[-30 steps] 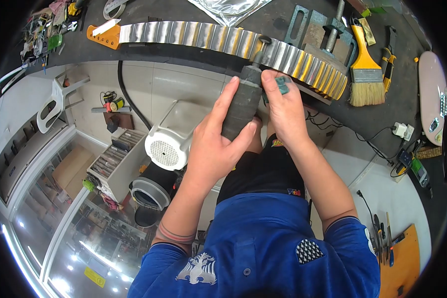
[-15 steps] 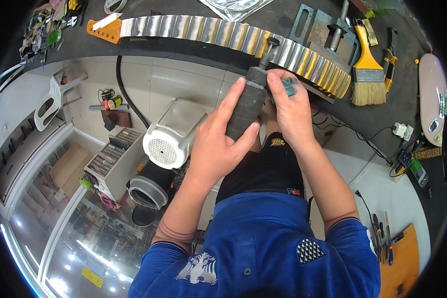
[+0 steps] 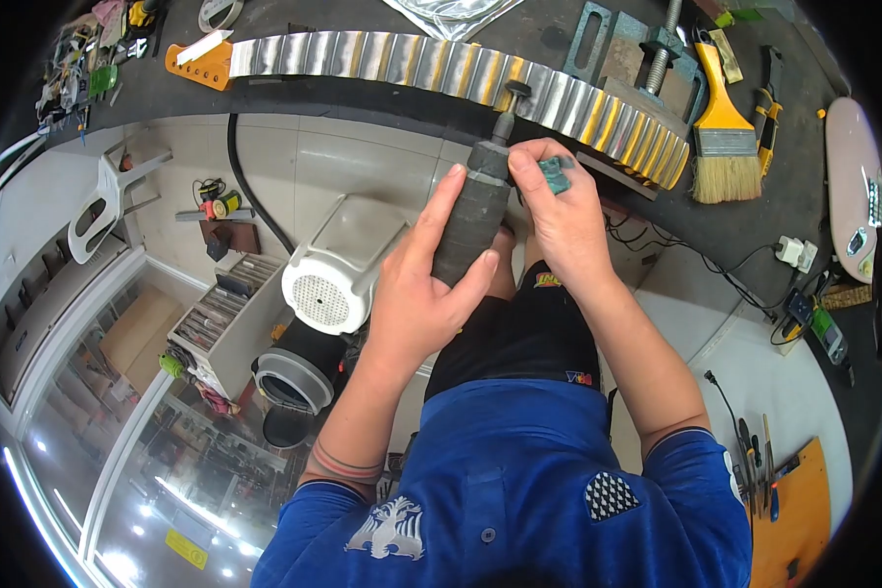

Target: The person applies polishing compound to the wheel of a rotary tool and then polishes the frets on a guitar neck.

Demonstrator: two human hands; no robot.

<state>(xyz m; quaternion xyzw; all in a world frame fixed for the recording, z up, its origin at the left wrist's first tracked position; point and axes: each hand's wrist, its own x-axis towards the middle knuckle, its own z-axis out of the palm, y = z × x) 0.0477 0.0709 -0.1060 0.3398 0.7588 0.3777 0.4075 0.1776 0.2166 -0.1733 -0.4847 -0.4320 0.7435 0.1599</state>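
Observation:
My left hand (image 3: 416, 284) is wrapped around the thick dark body of a rotary grinder (image 3: 472, 211). A thin shaft with a small dark disc (image 3: 517, 89) sticks out of its far end. The disc is over the near side of a long, curved, ridged metal strip (image 3: 441, 69); whether it touches cannot be told. My right hand (image 3: 563, 216) is closed, with a small green block (image 3: 556, 174) in its fingers. Its thumb and fingertips are at the grinder's collar. An orange end piece (image 3: 198, 69) with holes sits at the strip's left end.
A vise (image 3: 637, 64) and a yellow-handled brush (image 3: 725, 127) are on the dark bench right of the strip. Pliers (image 3: 769, 118) lie beyond the brush. Below the bench stand a white stool (image 3: 318, 284) and a black hose (image 3: 240, 181).
The grinder and both hands have moved a little to the left. The disc has moved left along the strip, and more of the green block shows.

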